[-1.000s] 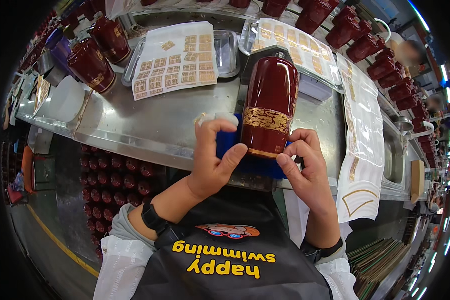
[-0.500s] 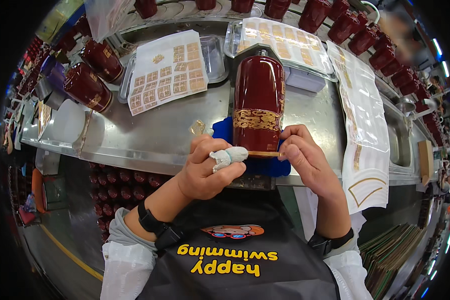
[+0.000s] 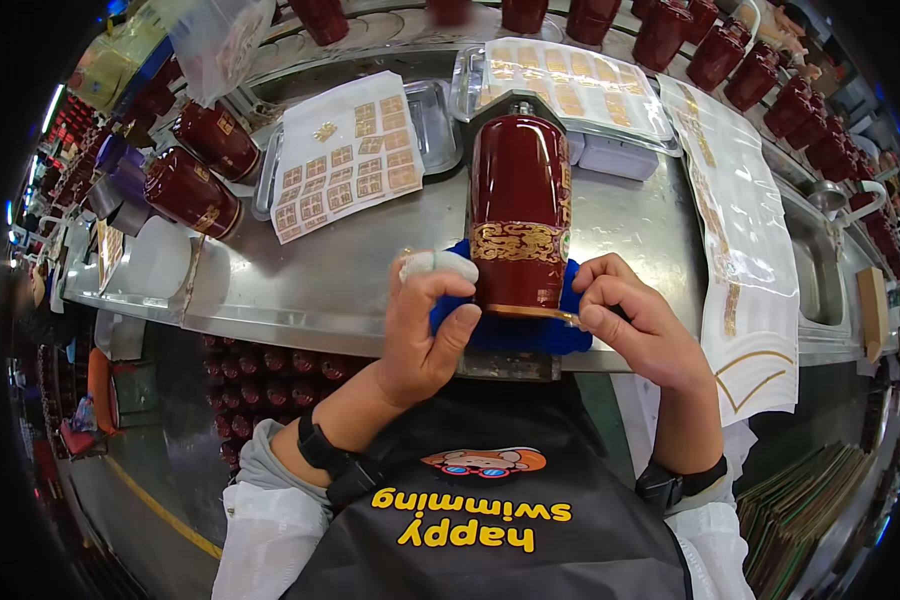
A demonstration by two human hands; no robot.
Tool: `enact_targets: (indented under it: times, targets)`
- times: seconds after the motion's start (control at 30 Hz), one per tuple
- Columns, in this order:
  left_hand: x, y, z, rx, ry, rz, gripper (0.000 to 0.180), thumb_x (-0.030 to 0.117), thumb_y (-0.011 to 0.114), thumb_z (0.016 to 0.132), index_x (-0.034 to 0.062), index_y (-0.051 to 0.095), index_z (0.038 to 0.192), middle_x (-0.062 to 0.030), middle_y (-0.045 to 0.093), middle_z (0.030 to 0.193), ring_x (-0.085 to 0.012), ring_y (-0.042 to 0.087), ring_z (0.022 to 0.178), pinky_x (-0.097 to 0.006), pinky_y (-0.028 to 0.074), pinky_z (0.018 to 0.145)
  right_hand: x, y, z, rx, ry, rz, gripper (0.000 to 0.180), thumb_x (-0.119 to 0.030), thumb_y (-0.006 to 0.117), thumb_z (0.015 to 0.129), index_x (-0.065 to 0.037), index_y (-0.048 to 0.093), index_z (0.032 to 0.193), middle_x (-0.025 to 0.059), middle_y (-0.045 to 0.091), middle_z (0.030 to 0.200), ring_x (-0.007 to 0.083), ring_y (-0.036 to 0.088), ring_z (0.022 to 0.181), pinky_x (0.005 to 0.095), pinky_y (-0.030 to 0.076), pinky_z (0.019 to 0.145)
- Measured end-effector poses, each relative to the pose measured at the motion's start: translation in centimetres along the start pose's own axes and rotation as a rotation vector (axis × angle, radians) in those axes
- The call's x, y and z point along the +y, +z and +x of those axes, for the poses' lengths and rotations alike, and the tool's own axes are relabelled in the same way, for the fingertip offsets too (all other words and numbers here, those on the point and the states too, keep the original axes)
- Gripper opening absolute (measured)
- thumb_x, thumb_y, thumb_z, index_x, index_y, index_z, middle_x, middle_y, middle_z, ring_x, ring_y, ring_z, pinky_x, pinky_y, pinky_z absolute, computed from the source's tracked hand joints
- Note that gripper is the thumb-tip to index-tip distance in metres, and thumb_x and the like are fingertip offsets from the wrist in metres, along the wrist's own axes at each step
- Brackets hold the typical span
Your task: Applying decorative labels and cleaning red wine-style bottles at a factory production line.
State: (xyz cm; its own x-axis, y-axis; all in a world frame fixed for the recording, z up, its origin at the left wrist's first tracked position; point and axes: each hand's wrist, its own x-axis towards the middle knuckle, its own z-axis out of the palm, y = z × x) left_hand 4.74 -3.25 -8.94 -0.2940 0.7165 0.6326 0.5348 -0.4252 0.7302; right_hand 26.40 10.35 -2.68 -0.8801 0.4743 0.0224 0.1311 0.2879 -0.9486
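Observation:
A dark red bottle (image 3: 518, 175) with a gold patterned band lies on a blue cloth (image 3: 445, 315), its neck pointing away from me. Along the rim of its base, on the near end, runs a thin gold strip (image 3: 530, 313). My right hand (image 3: 635, 315) pinches the strip's right end between thumb and fingers, just off the bottle's side. At the left of the base is my left hand (image 3: 425, 330), thumb apart from the curled fingers. One of its fingers is wrapped in white cloth (image 3: 440, 263) and rests at the bottle's side.
Behind on the left, a sheet of gold stickers (image 3: 355, 165) lies over a metal tray (image 3: 435, 130). Another sticker sheet (image 3: 560, 80) covers the right tray. A long white sheet (image 3: 740, 240) hangs over the table edge. Other red bottles (image 3: 192, 190) stand left. A sink (image 3: 818, 270) is far right.
My left hand has lifted from the base's near edge to the bottle's left side, its thumb parting from the fingers. My right hand keeps its pinch at the strip's end.

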Motion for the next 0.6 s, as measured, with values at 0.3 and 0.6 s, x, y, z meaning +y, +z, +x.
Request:
enact_targets:
  times: [0.3,0.6]
  targets:
    - [-0.1,1.4,-0.4,0.02,-0.186,-0.073,0.026,0.023,0.063,0.092,0.0038,0.05,0.105,-0.0104,0.051,0.101,-0.0249,0.043,0.095,-0.034,0.033,0.09,-0.1,0.5,0.1,0.057,0.023,0.017,0.024,-0.024,0.062,0.092,-0.003,0.056,0.082,0.0082,0.047,0.1,0.0185,0.047,0.095,0.0282,0.041,0.079]
    - [0.3,1.6,0.0,0.018,-0.158,-0.033,0.032,0.025,0.066,0.089,0.0037,0.049,0.106,-0.0114,0.049,0.102,-0.0254,0.043,0.097,-0.034,0.034,0.091,-0.1,2.0,1.0,0.181,-0.079,-0.131,0.028,-0.023,0.074,0.08,-0.003,0.054,0.074,0.0103,0.048,0.098,0.0213,0.048,0.093,0.0312,0.042,0.078]
